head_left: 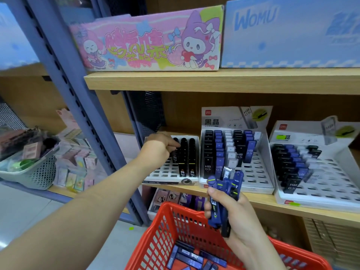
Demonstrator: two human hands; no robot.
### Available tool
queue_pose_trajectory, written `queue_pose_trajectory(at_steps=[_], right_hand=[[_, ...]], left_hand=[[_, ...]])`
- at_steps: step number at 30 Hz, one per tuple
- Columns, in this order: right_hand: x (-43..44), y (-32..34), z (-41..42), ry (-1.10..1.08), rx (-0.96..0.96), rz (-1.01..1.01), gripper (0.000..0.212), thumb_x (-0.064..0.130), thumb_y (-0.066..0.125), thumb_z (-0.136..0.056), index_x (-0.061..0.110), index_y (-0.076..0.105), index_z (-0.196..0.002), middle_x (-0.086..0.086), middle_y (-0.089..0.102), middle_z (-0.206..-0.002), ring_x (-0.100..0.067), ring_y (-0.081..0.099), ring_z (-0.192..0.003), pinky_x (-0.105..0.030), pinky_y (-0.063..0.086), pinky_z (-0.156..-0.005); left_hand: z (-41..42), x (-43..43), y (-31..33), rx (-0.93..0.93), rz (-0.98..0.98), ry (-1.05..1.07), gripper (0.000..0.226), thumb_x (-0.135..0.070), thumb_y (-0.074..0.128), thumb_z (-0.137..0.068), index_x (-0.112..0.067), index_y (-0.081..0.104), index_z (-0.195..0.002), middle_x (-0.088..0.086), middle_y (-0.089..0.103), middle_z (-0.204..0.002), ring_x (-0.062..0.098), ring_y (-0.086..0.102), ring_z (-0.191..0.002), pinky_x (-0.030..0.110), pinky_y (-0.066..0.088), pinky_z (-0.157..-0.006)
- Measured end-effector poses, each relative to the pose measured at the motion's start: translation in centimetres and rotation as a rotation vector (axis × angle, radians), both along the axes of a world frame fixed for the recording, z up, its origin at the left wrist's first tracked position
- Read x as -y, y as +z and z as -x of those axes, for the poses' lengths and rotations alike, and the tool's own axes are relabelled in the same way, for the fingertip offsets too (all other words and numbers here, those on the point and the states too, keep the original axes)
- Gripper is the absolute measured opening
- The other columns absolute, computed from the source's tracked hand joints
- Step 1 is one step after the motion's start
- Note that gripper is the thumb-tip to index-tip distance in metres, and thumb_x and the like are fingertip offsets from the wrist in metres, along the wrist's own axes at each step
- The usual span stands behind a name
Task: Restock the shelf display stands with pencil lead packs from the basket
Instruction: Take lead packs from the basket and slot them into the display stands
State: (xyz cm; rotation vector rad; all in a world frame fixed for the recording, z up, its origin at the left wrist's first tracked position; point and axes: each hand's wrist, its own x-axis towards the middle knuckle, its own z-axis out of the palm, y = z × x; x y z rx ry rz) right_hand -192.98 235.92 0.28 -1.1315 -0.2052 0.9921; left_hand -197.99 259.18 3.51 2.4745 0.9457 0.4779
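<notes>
My left hand point(158, 146) reaches to the left white display stand point(165, 173) on the shelf and pinches a black lead pack at its back row, beside several black packs point(184, 156). Over the red basket point(165, 230), my right hand point(229, 213) grips a bunch of blue lead packs point(224, 191). More blue and black packs point(192, 258) lie in the basket's bottom. A middle stand point(259, 172) and a right stand point(331, 184) hold rows of black, blue and white packs.
A grey-blue steel upright point(78, 106) stands left of the stands. A grey basket point(33, 172) of small goods sits on the left shelf. Pink point(152, 39) and blue point(292, 32) cartons fill the upper wooden shelf point(214, 79).
</notes>
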Motion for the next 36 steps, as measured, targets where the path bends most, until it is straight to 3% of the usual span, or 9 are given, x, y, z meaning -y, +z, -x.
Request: queue_pose_trajectory(at_steps=[3,5,10,18,21,23,27,29,36], right_hand=[[0.1,0.3,0.0,0.010,-0.021,-0.021,0.038,0.018,0.074,-0.071,0.000,0.063,-0.102,-0.014,0.059,-0.063,-0.023,0.054,-0.054,-0.033,0.047,-0.053],[0.2,0.4,0.0,0.012,-0.061,-0.048,0.044,0.018,0.074,-0.069,-0.002,0.063,-0.106,-0.015,0.059,-0.063,-0.023,0.054,-0.053,-0.032,0.047,-0.052],[0.2,0.8,0.3,0.012,-0.120,-0.106,0.040,0.015,0.073,-0.070,-0.004,0.062,-0.103,-0.014,0.058,-0.067,-0.021,0.058,-0.056,-0.029,0.049,-0.050],[0.2,1.3,0.6,-0.039,-0.095,-0.081,0.029,0.015,0.073,-0.072,-0.003,0.068,-0.094,-0.016,0.067,-0.072,-0.020,0.063,-0.056,-0.029,0.051,-0.052],[0.1,1.8,0.7,-0.055,-0.047,-0.082,0.031,0.018,0.076,-0.067,0.003,0.068,-0.093,-0.013,0.068,-0.074,-0.020,0.064,-0.059,-0.030,0.050,-0.053],[0.0,2.1,0.9,-0.045,0.003,-0.092,0.027,0.014,0.076,-0.070,0.005,0.067,-0.094,-0.011,0.070,-0.074,-0.020,0.066,-0.061,-0.029,0.050,-0.052],[0.1,2.9,1.0,-0.028,0.119,-0.110,0.009,0.009,0.075,-0.079,0.010,0.071,-0.087,-0.010,0.071,-0.073,-0.020,0.066,-0.063,-0.028,0.051,-0.056],[0.3,3.0,0.9,-0.021,0.137,-0.113,0.012,0.015,0.074,-0.082,0.007,0.070,-0.090,-0.011,0.071,-0.074,-0.020,0.065,-0.061,-0.029,0.049,-0.055],[2.0,2.3,-1.0,0.084,0.018,-0.124,0.022,0.023,0.078,-0.072,0.007,0.069,-0.084,-0.015,0.065,-0.080,-0.019,0.051,-0.052,-0.030,0.042,-0.049]], left_hand=[[0.0,0.4,-0.2,0.039,-0.026,0.043,0.020,0.002,0.061,-0.088,-0.007,0.073,-0.101,0.000,0.063,-0.090,0.008,0.054,-0.080,0.004,0.038,-0.068],[0.2,0.5,-0.1,0.033,-0.092,0.055,0.019,-0.004,0.061,-0.087,-0.015,0.074,-0.095,-0.006,0.062,-0.082,0.006,0.054,-0.077,0.013,0.037,-0.069],[0.4,0.6,0.2,0.023,-0.119,0.073,0.015,-0.008,0.062,-0.086,-0.017,0.074,-0.090,-0.009,0.060,-0.078,0.006,0.053,-0.075,0.014,0.035,-0.069],[0.8,1.1,1.2,0.036,-0.070,0.073,0.018,-0.015,0.062,-0.091,-0.011,0.072,-0.105,0.003,0.069,-0.108,0.013,0.062,-0.091,0.014,0.041,-0.079],[1.5,3.7,4.6,0.125,0.312,0.028,0.012,-0.015,0.061,-0.092,-0.013,0.072,-0.089,0.008,0.070,-0.086,0.013,0.064,-0.065,0.029,0.054,-0.069],[2.2,6.4,7.1,0.048,0.575,-0.121,0.017,-0.024,0.061,-0.093,-0.011,0.072,-0.090,0.008,0.070,-0.076,0.013,0.063,-0.059,0.025,0.054,-0.061],[2.8,10.3,8.1,-0.088,0.639,-0.274,0.015,-0.021,0.067,-0.088,-0.009,0.073,-0.094,0.003,0.069,-0.069,0.010,0.062,-0.059,0.017,0.050,-0.057],[2.8,10.5,7.7,0.002,0.675,-0.221,0.004,-0.008,0.070,-0.084,-0.008,0.073,-0.086,0.006,0.068,-0.065,0.009,0.062,-0.055,0.017,0.051,-0.056],[2.3,10.4,6.6,0.332,0.877,-0.041,0.015,0.005,0.069,-0.078,-0.009,0.074,-0.078,0.009,0.071,-0.069,0.015,0.066,-0.061,0.020,0.054,-0.058]])
